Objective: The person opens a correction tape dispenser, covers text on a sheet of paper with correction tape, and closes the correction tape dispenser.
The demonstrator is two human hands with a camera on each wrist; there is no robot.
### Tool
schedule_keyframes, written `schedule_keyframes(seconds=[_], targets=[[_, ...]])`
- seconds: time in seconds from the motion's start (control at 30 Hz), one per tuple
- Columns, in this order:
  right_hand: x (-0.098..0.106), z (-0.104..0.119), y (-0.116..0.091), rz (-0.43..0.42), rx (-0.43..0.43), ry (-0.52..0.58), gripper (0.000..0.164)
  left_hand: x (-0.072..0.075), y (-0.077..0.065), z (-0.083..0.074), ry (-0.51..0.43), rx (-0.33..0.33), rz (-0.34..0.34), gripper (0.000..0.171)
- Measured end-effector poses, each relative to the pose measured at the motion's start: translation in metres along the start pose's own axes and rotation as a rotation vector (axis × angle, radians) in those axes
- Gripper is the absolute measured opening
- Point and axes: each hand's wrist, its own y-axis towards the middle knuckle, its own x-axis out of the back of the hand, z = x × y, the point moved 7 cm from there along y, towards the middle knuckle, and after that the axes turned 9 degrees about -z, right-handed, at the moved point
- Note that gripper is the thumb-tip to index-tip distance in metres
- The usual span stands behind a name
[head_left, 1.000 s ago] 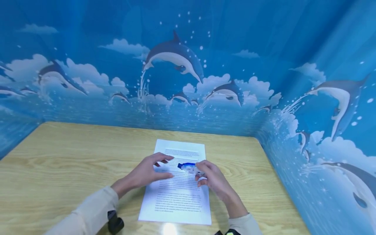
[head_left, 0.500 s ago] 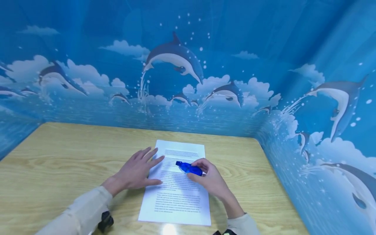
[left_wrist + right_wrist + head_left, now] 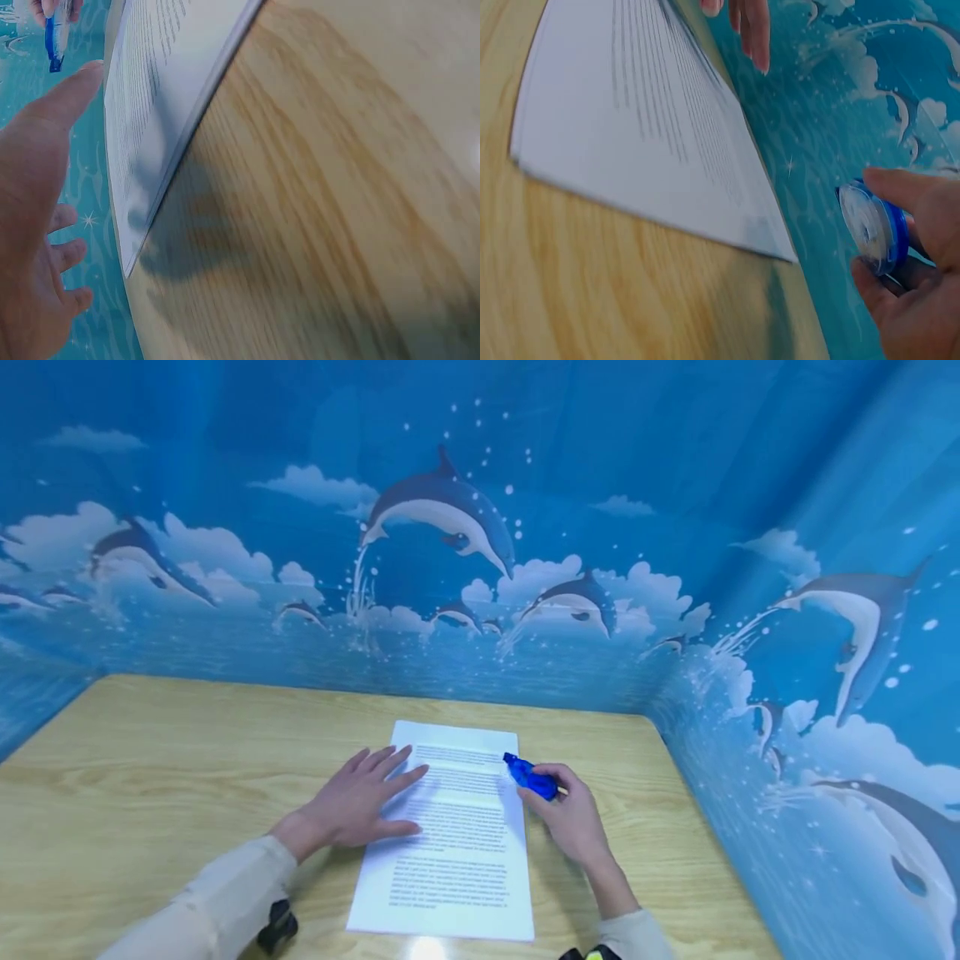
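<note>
A blue correction tape dispenser [image 3: 534, 778] with a dark tip is pinched between the thumb and fingers of my right hand [image 3: 576, 822]. It overlaps the upper right edge of the printed sheet stack [image 3: 442, 922], its tip pointing up and left. The right wrist view shows the dispenser's clear side and inner reel [image 3: 868, 225]. My left hand [image 3: 352, 806], fingers spread and nothing in it, reaches over the stack's left edge. In the left wrist view that hand [image 3: 30, 187] casts a shadow on the paper and wood.
The stack lies on a light wooden table [image 3: 187, 760]. Behind and to the right, a blue curtain [image 3: 315, 643] printed with dolphins and clouds borders the tabletop. A bright glare spot [image 3: 427, 947] shows just below the stack.
My right hand has turned the dispenser blue side up and carried it right, to the stack's right edge. My left hand first drew back left with fingers spreading, then shifted slightly right.
</note>
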Motion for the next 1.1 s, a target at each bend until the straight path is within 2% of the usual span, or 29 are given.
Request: schedule_keyframes(seconds=[0.2,0.5,0.77,1.1], targets=[[0.027,-0.025,0.005,-0.111,-0.108,-0.062,0.040,-0.006,0.009,-0.008,-0.021,-0.025,0.025,0.080],[0.071,-0.058,0.014,-0.212,-0.166,-0.106,0.042,-0.016,0.025,-0.023,-0.040,-0.068,0.069,0.078],[0.109,-0.087,0.015,-0.275,-0.214,-0.189,0.046,-0.018,0.046,-0.050,-0.047,-0.162,0.086,0.073],[0.145,-0.111,0.014,-0.356,-0.236,-0.253,0.051,-0.030,0.064,-0.076,-0.047,-0.214,0.108,0.073]])
